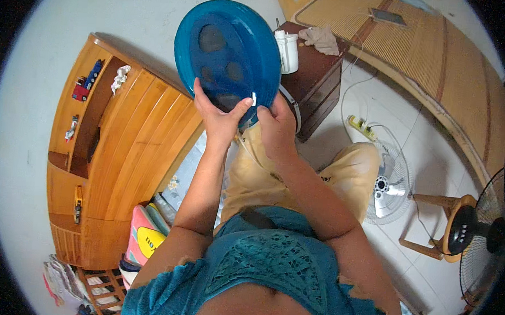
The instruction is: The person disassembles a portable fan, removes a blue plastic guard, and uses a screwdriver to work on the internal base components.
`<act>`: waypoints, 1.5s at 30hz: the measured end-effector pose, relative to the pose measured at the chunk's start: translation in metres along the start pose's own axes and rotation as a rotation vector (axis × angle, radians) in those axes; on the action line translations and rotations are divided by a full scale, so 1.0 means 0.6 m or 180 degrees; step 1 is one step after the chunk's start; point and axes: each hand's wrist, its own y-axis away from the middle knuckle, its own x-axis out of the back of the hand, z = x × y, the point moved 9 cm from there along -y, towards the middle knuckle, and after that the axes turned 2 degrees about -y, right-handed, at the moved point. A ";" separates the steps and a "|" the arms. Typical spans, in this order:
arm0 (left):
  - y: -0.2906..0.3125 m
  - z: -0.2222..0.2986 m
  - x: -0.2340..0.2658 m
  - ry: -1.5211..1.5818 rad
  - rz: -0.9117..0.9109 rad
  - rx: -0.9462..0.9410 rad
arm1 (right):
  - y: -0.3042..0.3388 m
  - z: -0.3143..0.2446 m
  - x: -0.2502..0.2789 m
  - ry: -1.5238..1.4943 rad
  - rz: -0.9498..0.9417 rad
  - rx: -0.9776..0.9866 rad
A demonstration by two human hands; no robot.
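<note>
Ahead of me, tilted up, is a round blue plastic basin [263, 51] with a raised rim and several dark grey patches on its inner face. My left hand [218, 114] grips its near left part, the thumb lying on the inner face and the fingers spread along the edge. At the near right edge my right hand [277, 127] is closed on the rim, its thumb beside a small white piece [254, 99] whose kind I cannot make out. Past my right hand curves a white band [297, 111]. The underside of the basin is hidden.
A wooden cabinet [134, 152] with small toys stands left. Right of the basin, a dark red nightstand [323, 84] holds a white container [289, 51] and a cloth [319, 40]. Further right are a matted bed [426, 58], power strip [362, 128], fan [382, 185] and wooden stool [444, 211].
</note>
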 end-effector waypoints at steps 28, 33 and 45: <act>0.022 -0.076 -0.075 0.3344 -0.0419 0.1808 | -0.024 -0.052 0.137 -0.0532 0.0634 -0.0072; 0.032 -0.057 -0.116 0.3933 -0.0518 0.2704 | -0.010 -0.048 0.136 -0.0377 0.0592 -0.0079; 0.049 -0.076 -0.142 0.5055 -0.0976 0.3077 | -0.002 -0.053 0.100 -0.0100 0.0409 -0.0061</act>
